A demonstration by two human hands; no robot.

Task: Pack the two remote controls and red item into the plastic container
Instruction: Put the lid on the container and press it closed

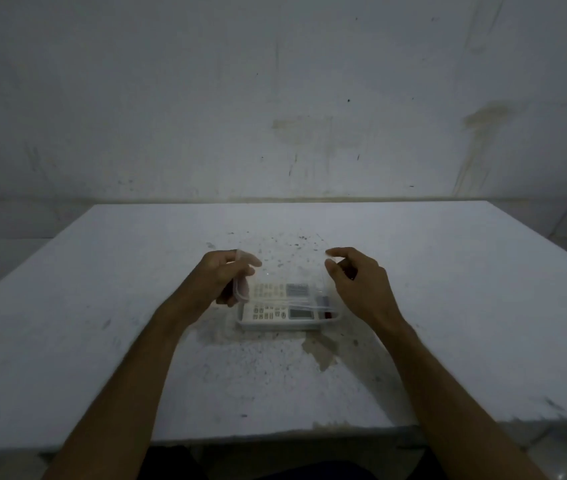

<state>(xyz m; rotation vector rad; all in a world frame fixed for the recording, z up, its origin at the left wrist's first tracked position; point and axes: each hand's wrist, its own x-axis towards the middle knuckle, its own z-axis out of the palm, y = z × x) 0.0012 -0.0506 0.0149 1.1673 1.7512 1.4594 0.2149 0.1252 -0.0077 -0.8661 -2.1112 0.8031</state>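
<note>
A clear plastic container (pixel 244 323) rests on the white table (pixel 102 341), in the middle. Two white remote controls lie side by side in it, the near remote (pixel 275 313) in front of the far remote (pixel 280 291). A bit of the red item (pixel 327 315) shows at the container's right end. A transparent lid (pixel 289 268) is tilted above the container, its near edge low over the remotes. My left hand (pixel 221 277) grips the lid's left edge. My right hand (pixel 356 282) pinches the lid's right edge.
A stained white wall (pixel 275 98) stands right behind the table's far edge. Dark specks and a brownish stain (pixel 322 351) mark the tabletop just in front of the container. The table's near edge (pixel 275 433) runs close to my body.
</note>
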